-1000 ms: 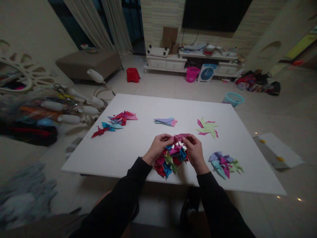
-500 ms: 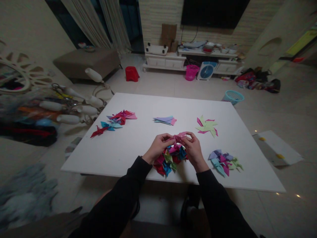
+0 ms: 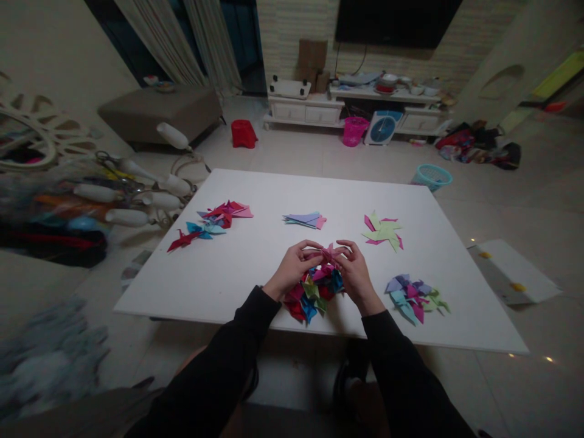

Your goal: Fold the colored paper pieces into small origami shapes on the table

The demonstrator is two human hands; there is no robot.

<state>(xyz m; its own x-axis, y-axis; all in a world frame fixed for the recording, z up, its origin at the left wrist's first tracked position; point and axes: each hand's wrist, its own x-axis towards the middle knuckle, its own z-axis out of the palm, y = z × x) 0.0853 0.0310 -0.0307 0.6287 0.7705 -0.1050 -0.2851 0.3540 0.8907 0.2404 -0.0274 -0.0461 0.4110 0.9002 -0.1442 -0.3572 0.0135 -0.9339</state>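
Between my two hands is a pink folded paper piece (image 3: 328, 255), held just above the near part of the white table (image 3: 255, 267). My left hand (image 3: 298, 264) pinches its left side, and my right hand (image 3: 352, 271) grips its right side with fingertips closed. Below them lies a pile of colourful folded paper pieces (image 3: 310, 295) in red, blue, green and magenta, partly hidden by my hands. To the right of my right hand sits a group of purple, magenta, teal and green folded papers (image 3: 416, 298).
Folded paper cranes (image 3: 212, 222) in red, pink and blue lie at the table's left. A flat stack of folded papers (image 3: 305, 220) is at centre back, and a green-and-pink paper pinwheel (image 3: 383, 232) to its right. A blue basket (image 3: 431, 176) stands beyond the far right corner.
The pink piece's upper flap, which stuck out towards my right fingers, now stands as a narrow point between my hands. My right fingers have shifted slightly.
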